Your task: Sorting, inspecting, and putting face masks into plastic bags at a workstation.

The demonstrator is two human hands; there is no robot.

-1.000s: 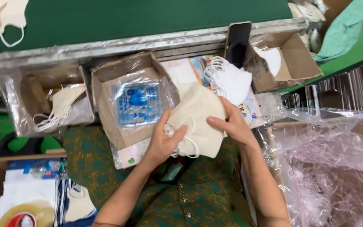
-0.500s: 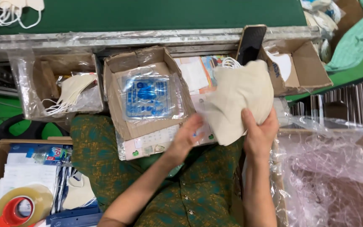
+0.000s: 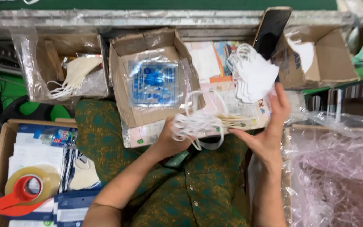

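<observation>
Beige mask stack (image 3: 232, 122) edge-on betw. left hand (image 3: 171, 141), right hand (image 3: 269, 126)

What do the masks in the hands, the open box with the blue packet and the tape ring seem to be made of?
Masks: soft cream fabric, matte, with white elastic loops, probably nonwoven. Open box: brown corrugated cardboard with torn flaps. Blue packet: glossy clear plastic film. Tape ring: shiny yellowish plastic tape, likely.
</observation>
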